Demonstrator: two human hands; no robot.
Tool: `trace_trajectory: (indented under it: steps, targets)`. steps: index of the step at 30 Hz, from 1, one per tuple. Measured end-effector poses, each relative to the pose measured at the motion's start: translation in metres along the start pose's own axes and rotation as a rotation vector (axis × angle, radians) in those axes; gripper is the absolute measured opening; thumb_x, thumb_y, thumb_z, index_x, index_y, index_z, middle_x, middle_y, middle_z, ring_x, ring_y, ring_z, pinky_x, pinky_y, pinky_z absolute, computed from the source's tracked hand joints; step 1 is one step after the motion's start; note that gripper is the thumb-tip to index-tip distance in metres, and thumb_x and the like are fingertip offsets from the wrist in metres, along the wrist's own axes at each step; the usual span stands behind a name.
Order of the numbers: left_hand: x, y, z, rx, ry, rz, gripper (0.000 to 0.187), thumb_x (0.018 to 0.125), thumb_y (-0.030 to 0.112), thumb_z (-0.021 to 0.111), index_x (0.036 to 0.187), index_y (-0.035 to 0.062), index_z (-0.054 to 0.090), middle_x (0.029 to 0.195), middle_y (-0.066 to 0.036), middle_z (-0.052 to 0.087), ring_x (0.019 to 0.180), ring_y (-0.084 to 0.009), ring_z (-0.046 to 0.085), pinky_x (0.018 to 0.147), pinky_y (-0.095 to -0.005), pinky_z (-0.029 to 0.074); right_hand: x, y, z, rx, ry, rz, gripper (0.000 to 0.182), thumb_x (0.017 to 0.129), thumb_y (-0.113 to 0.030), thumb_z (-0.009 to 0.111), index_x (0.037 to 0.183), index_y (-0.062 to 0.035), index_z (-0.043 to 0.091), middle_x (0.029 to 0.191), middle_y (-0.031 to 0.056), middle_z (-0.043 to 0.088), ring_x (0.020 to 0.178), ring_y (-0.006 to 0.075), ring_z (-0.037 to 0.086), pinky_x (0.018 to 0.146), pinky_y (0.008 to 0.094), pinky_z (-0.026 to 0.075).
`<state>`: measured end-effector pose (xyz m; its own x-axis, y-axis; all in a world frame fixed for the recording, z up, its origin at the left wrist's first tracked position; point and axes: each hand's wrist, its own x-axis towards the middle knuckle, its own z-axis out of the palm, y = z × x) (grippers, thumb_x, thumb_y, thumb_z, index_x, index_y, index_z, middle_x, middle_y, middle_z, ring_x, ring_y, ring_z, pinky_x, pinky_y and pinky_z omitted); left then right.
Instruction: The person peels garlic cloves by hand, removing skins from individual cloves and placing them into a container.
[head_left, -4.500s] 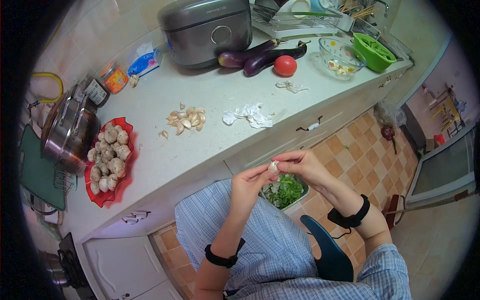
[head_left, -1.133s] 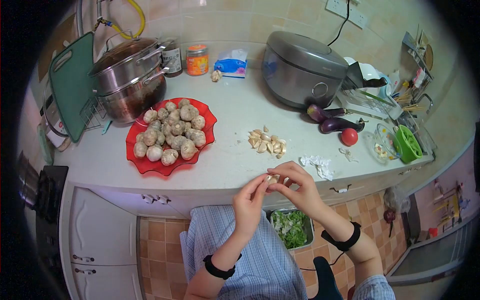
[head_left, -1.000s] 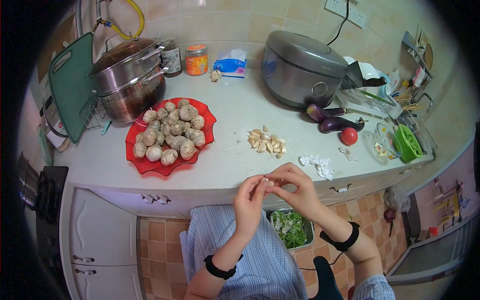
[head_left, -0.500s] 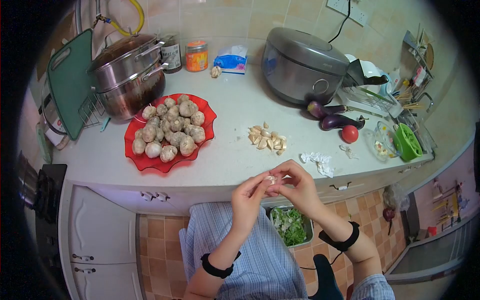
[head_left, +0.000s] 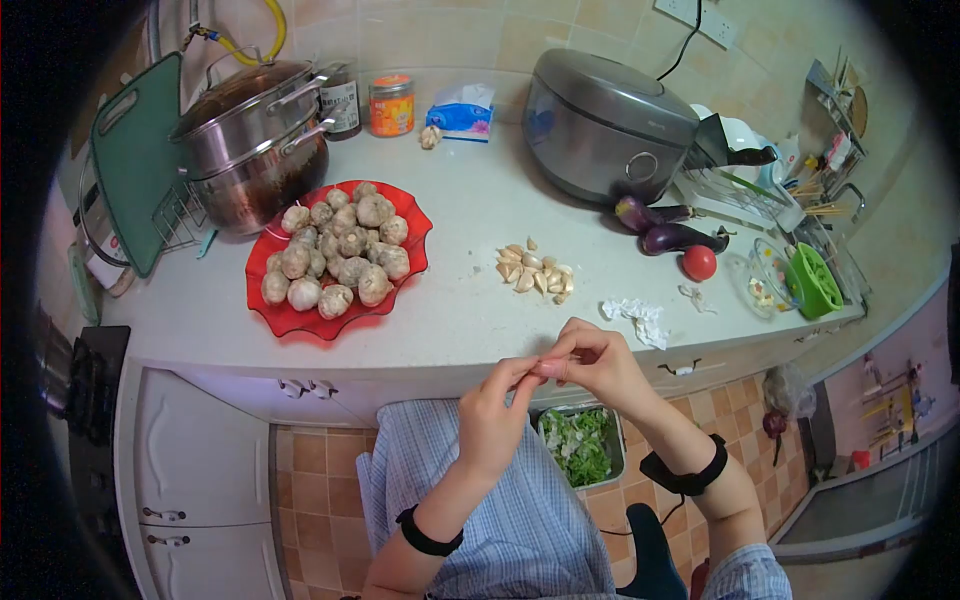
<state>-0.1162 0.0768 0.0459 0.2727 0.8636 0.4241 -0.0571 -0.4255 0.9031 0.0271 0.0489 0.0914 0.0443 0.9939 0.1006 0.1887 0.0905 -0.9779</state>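
Observation:
My left hand point(head_left: 492, 408) and my right hand point(head_left: 598, 370) meet fingertip to fingertip in front of the counter's edge. Both are closed in a pinch, and whatever lies between the fingertips is hidden. Beyond them on the counter point(head_left: 460, 300) lies a small pile of garlic cloves point(head_left: 525, 281). Crumpled white tissue point(head_left: 640, 318) rests to the right of the cloves. On the left, a red scalloped plate point(head_left: 415, 225) holds several whole garlic bulbs point(head_left: 350, 242).
A steamer pot point(head_left: 255, 150), orange-labelled jar point(head_left: 391, 107) and rice cooker point(head_left: 600, 130) stand at the back. Eggplants point(head_left: 680, 239), a tomato point(head_left: 699, 263) and a green basket point(head_left: 815, 283) sit at the right. A container of greens point(head_left: 580, 450) is below my hands.
My fingertips have drawn closer together, and the whitish piece that showed between them is now hidden. The view has shifted slightly.

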Motion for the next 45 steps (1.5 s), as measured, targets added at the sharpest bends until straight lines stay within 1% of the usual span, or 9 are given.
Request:
trace_trajectory:
  steps: [9, 13, 22, 28, 32, 34, 37, 41, 45]
  targets:
    - [-0.001, 0.002, 0.002, 0.005, -0.008, 0.021, 0.011, 0.076, 0.004, 0.059, 0.087, 0.0026, 0.058, 0.076, -0.010, 0.063, 0.071, -0.0195, 0.063, 0.061, -0.0259, 0.049, -0.003, 0.006, -0.006, 0.213, -0.018, 0.181, 0.014, 0.080, -0.012, 0.059, 0.075, 0.0003, 0.059, 0.072, 0.0039, 0.057, 0.063, 0.0079, 0.053, 0.061, 0.0200, 0.044]
    - [0.000, -0.002, 0.004, -0.143, -0.051, -0.077, 0.011, 0.077, 0.000, 0.058, 0.087, -0.0045, 0.056, 0.082, -0.011, 0.063, 0.076, -0.0177, 0.062, 0.068, -0.0252, 0.050, -0.005, 0.007, -0.005, 0.305, 0.020, 0.261, 0.014, 0.081, -0.014, 0.057, 0.080, 0.0004, 0.059, 0.073, 0.0045, 0.059, 0.063, 0.0080, 0.053, 0.062, 0.0199, 0.045]
    - [0.009, -0.008, -0.001, -0.566, -0.182, -0.348, 0.013, 0.080, 0.001, 0.054, 0.092, -0.0047, 0.053, 0.086, -0.011, 0.062, 0.074, -0.0173, 0.061, 0.066, -0.0241, 0.049, -0.025, 0.009, -0.020, -0.062, 0.121, 0.042, 0.017, 0.082, -0.010, 0.054, 0.088, 0.0042, 0.060, 0.077, 0.0072, 0.061, 0.067, 0.0106, 0.058, 0.060, 0.0218, 0.048]
    - [0.007, -0.006, 0.008, -0.641, -0.327, -0.531, 0.018, 0.083, 0.009, 0.052, 0.097, -0.0019, 0.048, 0.088, -0.012, 0.060, 0.075, -0.0180, 0.060, 0.068, -0.0276, 0.049, -0.064, -0.001, -0.045, -0.530, 0.054, 0.211, 0.019, 0.085, -0.010, 0.049, 0.097, -0.0004, 0.059, 0.057, 0.0041, 0.056, 0.054, 0.0096, 0.058, 0.050, 0.0214, 0.045]
    - [-0.008, -0.014, 0.038, -0.709, -0.402, -0.531, 0.016, 0.085, 0.007, 0.050, 0.097, -0.0022, 0.046, 0.088, -0.012, 0.060, 0.073, -0.0154, 0.059, 0.066, -0.0242, 0.048, -0.078, -0.002, -0.053, -0.626, 0.066, 0.407, 0.017, 0.085, -0.008, 0.049, 0.096, -0.0012, 0.059, 0.071, 0.0058, 0.059, 0.063, 0.0092, 0.059, 0.054, 0.0220, 0.046]
    - [-0.014, -0.015, 0.051, -0.707, -0.414, -0.512, 0.016, 0.085, 0.007, 0.049, 0.098, -0.0022, 0.046, 0.088, -0.011, 0.059, 0.075, -0.0153, 0.058, 0.067, -0.0238, 0.048, -0.078, 0.015, -0.049, -0.742, 0.290, -0.252, 0.014, 0.083, -0.006, 0.051, 0.092, -0.0011, 0.060, 0.090, 0.0083, 0.058, 0.077, 0.0095, 0.057, 0.058, 0.0227, 0.046]
    - [-0.020, -0.018, 0.065, -0.708, -0.414, -0.451, 0.015, 0.085, 0.005, 0.049, 0.097, -0.0022, 0.045, 0.088, -0.010, 0.057, 0.079, -0.0150, 0.058, 0.069, -0.0234, 0.048, -0.085, 0.004, -0.049, -0.303, 0.292, -0.050, 0.014, 0.078, -0.003, 0.057, 0.092, -0.0011, 0.059, 0.098, 0.0077, 0.055, 0.087, 0.0097, 0.054, 0.062, 0.0231, 0.046]
    - [-0.021, -0.010, 0.077, -0.626, -0.372, -0.378, 0.014, 0.083, 0.000, 0.049, 0.096, -0.0029, 0.046, 0.091, -0.012, 0.057, 0.081, -0.0157, 0.057, 0.072, -0.0263, 0.048, -0.084, 0.013, -0.050, -0.345, 0.243, -0.014, 0.017, 0.074, -0.007, 0.063, 0.090, -0.0015, 0.061, 0.088, 0.0060, 0.056, 0.077, 0.0111, 0.055, 0.062, 0.0240, 0.046]
    - [-0.012, 0.002, 0.071, -0.503, -0.395, -0.352, 0.012, 0.083, 0.000, 0.050, 0.094, -0.0047, 0.048, 0.088, -0.012, 0.057, 0.080, -0.0159, 0.058, 0.071, -0.0260, 0.048, -0.078, 0.032, -0.059, -0.066, 0.303, 0.010, 0.015, 0.071, -0.004, 0.065, 0.085, 0.0000, 0.063, 0.078, 0.0053, 0.058, 0.071, 0.0102, 0.056, 0.061, 0.0213, 0.046]
